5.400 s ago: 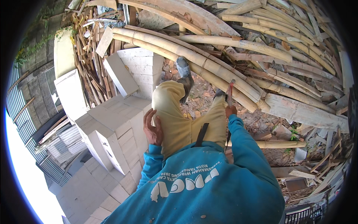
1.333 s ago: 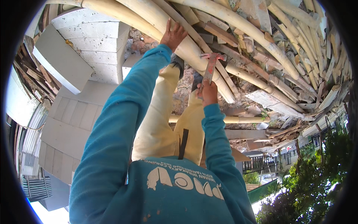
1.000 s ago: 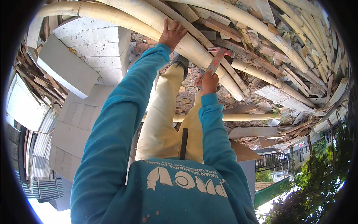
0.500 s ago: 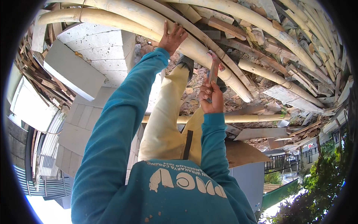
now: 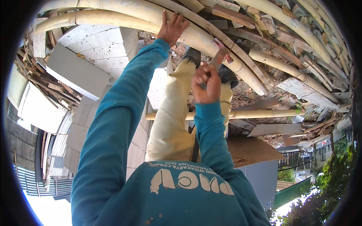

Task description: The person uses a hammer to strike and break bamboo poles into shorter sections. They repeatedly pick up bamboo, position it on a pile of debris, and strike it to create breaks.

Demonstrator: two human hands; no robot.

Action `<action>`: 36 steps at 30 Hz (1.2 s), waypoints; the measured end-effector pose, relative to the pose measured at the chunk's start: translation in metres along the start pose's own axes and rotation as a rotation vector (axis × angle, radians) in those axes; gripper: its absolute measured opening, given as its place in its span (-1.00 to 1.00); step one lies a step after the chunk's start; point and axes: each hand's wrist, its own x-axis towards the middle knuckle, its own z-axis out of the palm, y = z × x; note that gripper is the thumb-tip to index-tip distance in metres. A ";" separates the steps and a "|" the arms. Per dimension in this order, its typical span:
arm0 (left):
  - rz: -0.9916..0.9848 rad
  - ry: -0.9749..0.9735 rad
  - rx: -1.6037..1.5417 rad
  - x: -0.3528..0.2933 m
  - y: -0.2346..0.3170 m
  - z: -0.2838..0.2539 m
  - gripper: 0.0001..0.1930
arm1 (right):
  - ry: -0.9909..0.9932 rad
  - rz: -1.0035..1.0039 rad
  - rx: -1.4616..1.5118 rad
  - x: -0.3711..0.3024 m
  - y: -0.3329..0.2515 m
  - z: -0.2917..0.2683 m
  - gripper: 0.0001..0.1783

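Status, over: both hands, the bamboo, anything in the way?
Left hand spread on bamboo. Right hand gripping hammer. Bamboo lying beside scrap wood. Feet close by.

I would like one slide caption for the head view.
Left hand flat on a bamboo pole, right hand gripping a hammer.

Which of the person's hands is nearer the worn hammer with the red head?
Right. The right hand is closed around the hammer; the left hand is apart from it, farther up-left in view, resting on a thick, pale bamboo pole.
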 end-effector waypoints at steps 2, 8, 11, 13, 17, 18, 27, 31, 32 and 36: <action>-0.005 -0.003 0.059 0.003 -0.002 0.001 -0.53 | -0.103 0.087 -0.079 -0.016 -0.024 -0.019 -0.82; 0.004 -0.096 0.077 0.004 0.000 0.000 -0.53 | -0.109 0.185 0.021 -0.005 -0.025 -0.020 -0.83; 0.000 -0.084 0.123 0.004 0.000 0.002 -0.32 | 0.024 -0.037 0.169 0.022 0.013 0.010 -0.91; 0.028 -0.058 0.067 0.006 -0.001 0.005 -0.45 | 0.070 -0.120 0.233 0.033 0.030 0.030 -0.93; 0.011 -0.116 0.093 0.008 -0.003 0.006 -0.47 | 0.071 -0.206 0.248 0.031 0.033 0.057 -0.93; 0.007 -0.089 0.071 0.008 -0.001 0.004 -0.46 | 0.076 -0.168 0.250 0.028 0.029 0.061 -0.92; -0.078 0.244 -1.148 -0.013 0.096 -0.054 -0.52 | 0.113 -0.180 0.058 0.028 0.033 0.066 -0.80; -0.316 0.124 -2.559 -0.028 0.129 -0.051 -0.58 | -0.067 -0.059 -0.454 0.013 0.020 0.046 -0.72; -0.322 0.122 -2.657 -0.030 0.133 -0.047 -0.59 | 0.006 0.008 -0.526 0.007 0.012 0.040 -0.70; -0.205 0.262 -2.220 -0.030 0.149 -0.026 -0.70 | 0.092 0.065 -0.712 -0.016 -0.014 0.021 -0.60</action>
